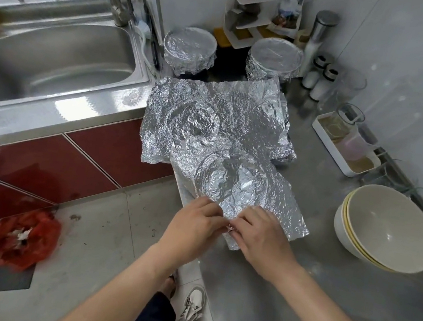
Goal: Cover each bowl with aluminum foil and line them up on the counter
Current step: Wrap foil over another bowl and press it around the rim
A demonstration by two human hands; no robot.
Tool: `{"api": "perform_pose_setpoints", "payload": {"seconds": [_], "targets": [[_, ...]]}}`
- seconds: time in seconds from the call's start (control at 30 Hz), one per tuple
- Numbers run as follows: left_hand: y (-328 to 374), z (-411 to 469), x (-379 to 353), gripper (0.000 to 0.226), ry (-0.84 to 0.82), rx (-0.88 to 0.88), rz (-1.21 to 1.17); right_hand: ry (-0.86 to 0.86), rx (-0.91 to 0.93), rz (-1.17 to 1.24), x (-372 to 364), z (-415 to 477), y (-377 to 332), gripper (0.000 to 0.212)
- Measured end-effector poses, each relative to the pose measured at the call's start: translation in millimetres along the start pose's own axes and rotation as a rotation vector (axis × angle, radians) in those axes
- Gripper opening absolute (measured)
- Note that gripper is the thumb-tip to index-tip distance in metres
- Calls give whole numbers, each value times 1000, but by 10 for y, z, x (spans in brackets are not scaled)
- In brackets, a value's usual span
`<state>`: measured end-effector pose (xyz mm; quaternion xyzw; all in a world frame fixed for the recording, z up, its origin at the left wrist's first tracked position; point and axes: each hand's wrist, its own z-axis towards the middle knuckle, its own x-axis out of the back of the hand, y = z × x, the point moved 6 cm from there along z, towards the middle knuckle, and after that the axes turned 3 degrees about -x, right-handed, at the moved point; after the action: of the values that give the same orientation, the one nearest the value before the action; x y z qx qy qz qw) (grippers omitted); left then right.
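Note:
Crumpled sheets of aluminum foil (217,124) lie overlapped on the steel counter (297,275), bearing round bowl imprints. My left hand (193,221) and my right hand (262,234) pinch the near edge of the front foil sheet (244,188) at the counter's front edge. Two foil-covered bowls stand at the back: one on the left (189,48), one on the right (274,58). A stack of bare cream bowls (387,230) sits at the right of the counter.
A steel sink (52,63) with a tap lies to the left. Along the right wall are a white tray (346,146) with glass jars, salt shakers (319,80) and a corner rack (253,14). A red bag (19,238) lies on the floor.

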<state>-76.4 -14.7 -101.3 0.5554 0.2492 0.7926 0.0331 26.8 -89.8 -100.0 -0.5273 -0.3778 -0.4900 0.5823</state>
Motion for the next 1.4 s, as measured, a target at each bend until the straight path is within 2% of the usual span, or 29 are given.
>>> {"api": "perform_pose_setpoints", "payload": {"seconds": [0.1,0.23,0.4,0.57,0.67,0.73,0.87,0.97,1.13,1.23,1.4], "targets": [[-2,27,-39,21,43,-33,20,18,21,-43,-34,-2,-3,6],[14,5,-94,7,57,-93,59,50,22,-82,-48,32,2,16],[47,-60,-115,5,89,-96,105,161,73,-86,33,-22,-88,11],[229,-9,-180,10,126,-73,154,156,62,-86,82,-136,141,12],[390,143,-291,5,82,-34,166,137,9,-79,166,-183,331,8],[496,284,-368,10,44,30,148,133,-38,-105,222,-205,467,6],[568,439,-439,17,-9,85,-21,96,-137,-173,297,-150,727,28],[467,309,-231,11,5,105,-96,81,-145,-125,388,-97,715,42],[199,3,-4,24,38,93,-33,-48,77,38,283,-181,217,28],[190,-63,-47,30,-8,11,57,-99,77,82,147,-239,113,20],[163,-98,-78,27,17,-75,81,-46,68,50,11,-283,59,12]]}}
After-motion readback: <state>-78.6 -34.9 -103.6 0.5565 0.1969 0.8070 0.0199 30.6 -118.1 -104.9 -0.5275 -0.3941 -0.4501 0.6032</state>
